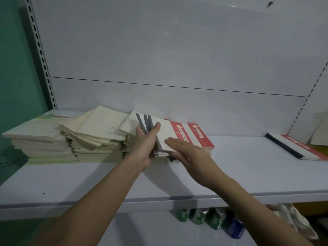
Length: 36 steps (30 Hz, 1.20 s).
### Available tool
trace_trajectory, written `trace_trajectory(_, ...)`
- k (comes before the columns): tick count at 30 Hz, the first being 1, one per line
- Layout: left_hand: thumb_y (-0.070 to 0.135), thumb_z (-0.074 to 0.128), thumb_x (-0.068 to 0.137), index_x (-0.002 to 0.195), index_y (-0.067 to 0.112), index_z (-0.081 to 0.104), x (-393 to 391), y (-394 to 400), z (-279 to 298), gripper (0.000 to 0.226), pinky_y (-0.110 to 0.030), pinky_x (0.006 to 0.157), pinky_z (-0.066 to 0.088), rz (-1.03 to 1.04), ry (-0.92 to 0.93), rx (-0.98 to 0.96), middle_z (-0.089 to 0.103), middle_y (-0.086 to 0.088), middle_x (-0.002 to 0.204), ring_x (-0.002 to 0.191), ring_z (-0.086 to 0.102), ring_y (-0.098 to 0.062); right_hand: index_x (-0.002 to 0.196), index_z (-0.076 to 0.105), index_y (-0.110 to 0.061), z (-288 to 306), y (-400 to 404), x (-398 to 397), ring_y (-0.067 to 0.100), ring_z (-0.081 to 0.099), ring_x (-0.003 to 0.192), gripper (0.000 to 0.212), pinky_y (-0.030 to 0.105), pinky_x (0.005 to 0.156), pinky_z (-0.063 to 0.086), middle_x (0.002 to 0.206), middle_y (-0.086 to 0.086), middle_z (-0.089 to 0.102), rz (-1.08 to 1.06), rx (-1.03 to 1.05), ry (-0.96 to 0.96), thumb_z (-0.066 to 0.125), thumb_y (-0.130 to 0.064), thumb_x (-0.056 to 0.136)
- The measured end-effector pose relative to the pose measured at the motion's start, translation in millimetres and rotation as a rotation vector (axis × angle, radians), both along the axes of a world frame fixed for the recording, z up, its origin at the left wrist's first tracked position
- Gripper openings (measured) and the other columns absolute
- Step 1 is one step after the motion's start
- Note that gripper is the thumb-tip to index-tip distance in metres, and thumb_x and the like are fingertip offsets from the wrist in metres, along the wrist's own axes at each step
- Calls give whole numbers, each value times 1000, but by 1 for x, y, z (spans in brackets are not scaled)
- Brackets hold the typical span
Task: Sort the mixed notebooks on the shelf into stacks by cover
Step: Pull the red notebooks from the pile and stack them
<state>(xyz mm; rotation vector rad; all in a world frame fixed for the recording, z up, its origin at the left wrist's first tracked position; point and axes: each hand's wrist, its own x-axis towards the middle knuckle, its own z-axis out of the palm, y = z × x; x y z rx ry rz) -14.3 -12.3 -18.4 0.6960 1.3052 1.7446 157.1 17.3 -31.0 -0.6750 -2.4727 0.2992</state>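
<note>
My left hand (144, 145) grips a few red-and-white notebooks (164, 135) by their dark grey spines, thumb on the top cover, tilting them up off the pile. My right hand (186, 150) lies flat with straight fingers on the white part of the top cover, near its front edge. Under them more red-and-white notebooks (197, 137) lie fanned out on the white shelf (239, 173). To the left sit messy stacks of cream-covered notebooks (95, 132) and a lower stack with green edges (37, 137). A separate small stack of red-and-white notebooks (300, 148) lies at the far right.
The shelf has a white back panel and slotted uprights (40, 55) at both sides. A cream item (321, 132) leans at the far right. Below the shelf stand green and blue cans (211, 219) and a pale cloth (291, 221).
</note>
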Motion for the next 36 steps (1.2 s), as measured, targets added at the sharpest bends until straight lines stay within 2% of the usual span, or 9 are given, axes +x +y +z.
trace_trajectory(3, 3, 63, 90, 134, 29, 36, 12, -4, -9, 58, -36, 61, 58, -36, 37, -24, 66, -2, 111, 90, 69, -21, 146, 41, -33, -11, -5, 10, -6, 24, 139, 48, 5, 108, 12, 151, -19, 33, 101, -86, -91, 36, -46, 100)
trace_trajectory(6, -4, 60, 89, 139, 26, 34, 20, -9, -11, 64, -43, 77, 56, -32, 85, -22, 65, 0, 115, 101, 65, -24, 144, 44, -33, -7, 1, 29, -7, 33, 134, 48, 17, 110, 25, 147, -23, 39, -18, -229, 82, 38, -49, 99)
trace_trajectory(8, -2, 60, 90, 137, 25, 35, 31, -10, -4, 60, -46, 84, 55, -40, 85, -3, 66, 1, 115, 104, 64, -23, 138, 45, -30, -2, 6, 44, -6, 49, 114, 41, 23, 97, 41, 126, -30, 47, -175, -302, 283, 47, -42, 99)
trace_trajectory(11, 1, 57, 92, 134, 26, 33, 65, -10, 5, 55, -40, 75, 56, -45, 90, 13, 65, 0, 115, 100, 65, -22, 122, 43, -31, 2, 16, 71, 5, 66, 92, 24, 19, 74, 52, 106, -22, 61, -152, -748, 495, 53, -31, 99)
trace_trajectory(14, 3, 55, 92, 133, 24, 31, 112, -3, 2, 52, -36, 69, 55, -52, 103, -25, 63, -3, 114, 97, 64, -22, 122, 52, -25, -2, 23, 112, 17, 72, 94, 22, 32, 81, 59, 108, -4, 73, -66, -1004, 592, 51, -21, 100)
trace_trajectory(19, 3, 53, 93, 137, 22, 33, 223, 19, -22, 52, -38, 68, 59, -126, 151, -83, 65, -4, 113, 98, 66, -22, 117, 54, -29, -19, 36, 218, 15, 72, 93, 20, 36, 84, 59, 107, -2, 72, -154, -969, 618, 48, -17, 102)
trace_trajectory(26, -7, 59, 85, 128, 19, 40, 373, 62, -39, 54, -36, 89, 55, -251, 342, -126, 63, 0, 123, 111, 60, -17, 145, 35, -26, -38, 78, 357, 16, 69, 98, 49, 41, 81, 60, 122, -2, 63, -443, -918, 667, 52, -28, 99)
trace_trajectory(32, 3, 68, 75, 122, 25, 48, 426, 108, -45, 55, -42, 98, 51, -237, 520, -230, 54, -4, 129, 111, 59, -20, 135, 46, -21, -46, 117, 418, 11, 67, 98, 35, 37, 85, 58, 116, -5, 64, -461, -923, 648, 49, -28, 101)
trace_trajectory(36, -3, 63, 86, 127, 18, 48, 454, 152, -47, 48, -34, 93, 51, -227, 516, -159, 59, 3, 120, 111, 58, -19, 118, 56, -15, -43, 161, 447, 15, 65, 98, 21, 40, 91, 55, 108, 0, 67, -470, -944, 620, 47, -14, 99)
